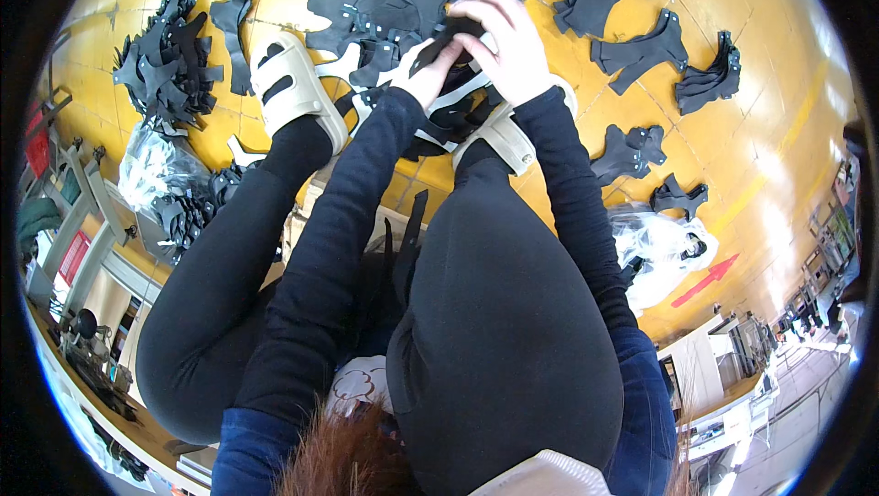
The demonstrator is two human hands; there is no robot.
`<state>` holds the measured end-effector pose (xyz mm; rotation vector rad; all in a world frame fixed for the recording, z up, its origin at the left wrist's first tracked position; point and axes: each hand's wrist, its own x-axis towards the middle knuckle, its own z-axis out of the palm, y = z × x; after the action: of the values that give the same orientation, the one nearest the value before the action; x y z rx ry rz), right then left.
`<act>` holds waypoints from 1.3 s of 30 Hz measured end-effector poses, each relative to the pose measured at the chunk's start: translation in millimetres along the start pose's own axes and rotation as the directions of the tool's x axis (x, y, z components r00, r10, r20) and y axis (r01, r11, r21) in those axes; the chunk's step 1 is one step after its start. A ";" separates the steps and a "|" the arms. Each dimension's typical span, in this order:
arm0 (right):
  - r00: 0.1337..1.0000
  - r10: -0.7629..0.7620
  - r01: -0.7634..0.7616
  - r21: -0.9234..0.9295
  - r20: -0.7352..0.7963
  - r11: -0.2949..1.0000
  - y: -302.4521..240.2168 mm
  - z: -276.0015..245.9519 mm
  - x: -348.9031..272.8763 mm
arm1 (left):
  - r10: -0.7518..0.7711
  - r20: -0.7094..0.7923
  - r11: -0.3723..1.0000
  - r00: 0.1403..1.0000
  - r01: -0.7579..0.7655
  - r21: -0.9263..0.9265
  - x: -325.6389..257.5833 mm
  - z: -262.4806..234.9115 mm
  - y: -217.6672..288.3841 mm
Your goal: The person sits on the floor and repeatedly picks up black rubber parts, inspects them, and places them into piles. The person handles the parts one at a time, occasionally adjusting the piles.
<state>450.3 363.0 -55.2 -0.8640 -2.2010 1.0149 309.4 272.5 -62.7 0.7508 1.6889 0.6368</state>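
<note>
i see my left hand [428,75] pinching a black cut piece [446,38], my right hand [509,46] curled over its top, stacked black pieces [385,11] just beyond my fingertips, yellow floor [769,157] beneath

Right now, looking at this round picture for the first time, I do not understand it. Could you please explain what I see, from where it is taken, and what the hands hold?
There is no machine here, only a person working with bare hands. The single picture comes from a wide fisheye camera worn on the head, looking down, so straight lines bend near the rim. The person seems to sit low, with knees in black trousers and feet in pale sandals. The left hand and right hand meet above the feet and together hold a black cut piece of flat material. Many similar black pieces lie in piles on the yellow floor, with a large heap to the left. Clear plastic bags lie at both sides.
</note>
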 end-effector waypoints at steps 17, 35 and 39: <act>0.863 0.468 -0.493 -0.119 -0.189 0.862 69.0 -5.9 -52.4 | 0.252 -0.081 0.371 0.964 -0.174 -0.912 16.9 -119.4 54.2; 0.967 0.212 -0.252 -0.452 -0.138 0.856 90.2 18.4 -3.3 | 0.123 -0.129 0.801 0.984 -0.175 -0.572 26.4 -113.9 39.4; 0.962 0.260 -0.272 -0.200 -0.083 0.941 74.3 0.1 2.9 | 0.068 -0.245 0.795 0.967 -0.201 -0.573 25.1 -112.5 42.3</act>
<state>471.9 402.7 -114.3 -1.2999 -2.2123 0.8748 202.1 315.6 -21.3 0.3520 1.4961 1.3171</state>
